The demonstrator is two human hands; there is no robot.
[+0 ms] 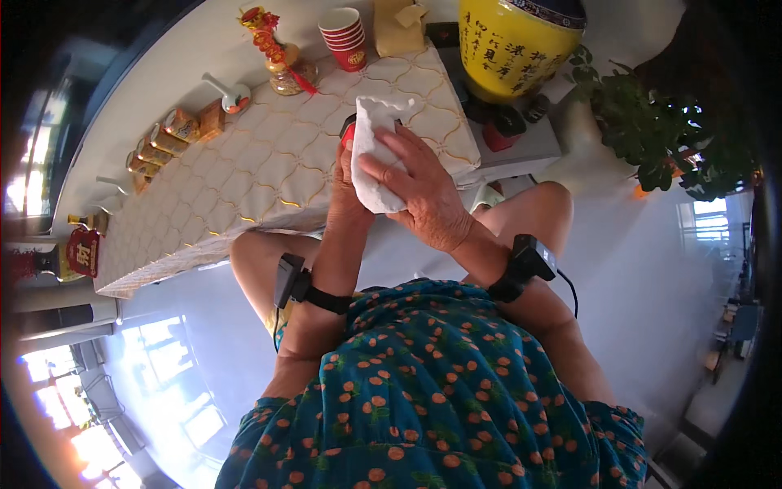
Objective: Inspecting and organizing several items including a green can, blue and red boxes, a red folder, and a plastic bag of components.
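Note:
Above the near edge of a cloth-covered cabinet top, my left hand (346, 172) grips a red and black object (349, 129), most of it hidden behind a white cloth (374, 165). What the object is, I cannot tell. My right hand (421, 183) presses that folded cloth against it, fingers spread over the fabric. The cloth's frilled edge sticks up past my fingertips. Black straps with small boxes sit around both forearms near the wrists.
On the patterned tablecloth (269, 147) stand stacked red paper cups (343, 40), a jar with red ornaments (287, 70), a white vase (234, 96) and several cans (182, 125). A yellow ceramic pot (519, 49) bearing writing is at right, near a leafy plant (647, 134).

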